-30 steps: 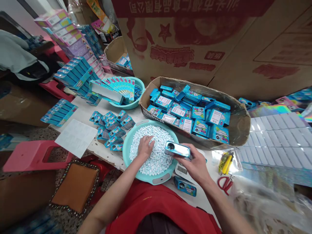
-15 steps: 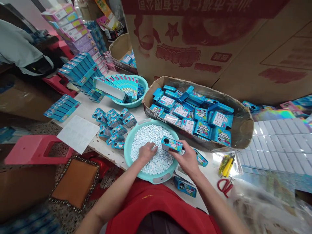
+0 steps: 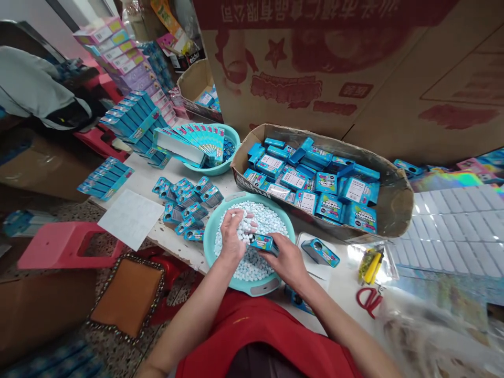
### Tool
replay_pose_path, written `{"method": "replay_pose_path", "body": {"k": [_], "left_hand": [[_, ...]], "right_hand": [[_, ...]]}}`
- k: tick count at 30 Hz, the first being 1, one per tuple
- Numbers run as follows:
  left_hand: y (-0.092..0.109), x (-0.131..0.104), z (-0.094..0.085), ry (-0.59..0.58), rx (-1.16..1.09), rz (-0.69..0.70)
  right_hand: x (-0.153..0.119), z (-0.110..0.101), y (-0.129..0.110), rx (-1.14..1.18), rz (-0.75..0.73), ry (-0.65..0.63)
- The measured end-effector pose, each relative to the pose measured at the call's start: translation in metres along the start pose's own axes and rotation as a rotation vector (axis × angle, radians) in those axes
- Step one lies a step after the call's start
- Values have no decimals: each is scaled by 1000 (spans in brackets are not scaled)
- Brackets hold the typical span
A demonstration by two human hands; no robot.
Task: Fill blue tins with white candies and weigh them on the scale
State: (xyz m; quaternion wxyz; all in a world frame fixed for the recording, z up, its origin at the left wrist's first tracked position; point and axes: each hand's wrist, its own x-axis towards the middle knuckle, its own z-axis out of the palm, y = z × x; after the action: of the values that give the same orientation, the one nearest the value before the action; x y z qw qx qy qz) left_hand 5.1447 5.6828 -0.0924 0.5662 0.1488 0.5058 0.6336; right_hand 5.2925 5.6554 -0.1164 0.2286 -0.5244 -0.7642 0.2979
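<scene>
Head view: white tabletop [image 3: 345, 275], paint chipped along the near edge, in a cluttered workroom with speckled floor; big printed cardboard wall [image 3: 378, 110] behind. Person in a pale top [image 3: 35, 86] at far left.

Materials: near basin [image 3: 209, 241] is smooth, round turquoise plastic, full of small rounded white pellets [image 3: 254, 269]. Held box [image 3: 263, 242] is glossy blue, rectangular, hole in its end, over the basin, end at the left fingers. Open carton [image 3: 396, 210] is worn brown cardboard, heaped with blue boxes.

Left hand [image 3: 233, 236]: fingers curled in a loose, part-open cup, pellets in it. Right hand [image 3: 285, 258]: fingers closed round the held box.

Counts: 2 turquoise basins, 1 held box, 1 spare box [image 3: 320, 252] right of the right hand, 1 pair of red-handled scissors [image 3: 368, 301], 1 paper sheet [image 3: 131, 219]. Carton boxes overlap, can't count.
</scene>
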Motion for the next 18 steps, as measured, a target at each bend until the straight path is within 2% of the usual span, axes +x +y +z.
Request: {"method": "replay_pose_path", "body": {"k": [3, 8, 18], "left_hand": [[0, 0, 1, -9, 7, 61], [-1, 1, 4, 30, 2, 39], [3, -2, 10, 16, 10, 96]], "right_hand": [[0, -4, -6, 13, 5, 10], [3, -5, -7, 2, 36, -48], [5, -10, -11, 69, 32, 1]]}}
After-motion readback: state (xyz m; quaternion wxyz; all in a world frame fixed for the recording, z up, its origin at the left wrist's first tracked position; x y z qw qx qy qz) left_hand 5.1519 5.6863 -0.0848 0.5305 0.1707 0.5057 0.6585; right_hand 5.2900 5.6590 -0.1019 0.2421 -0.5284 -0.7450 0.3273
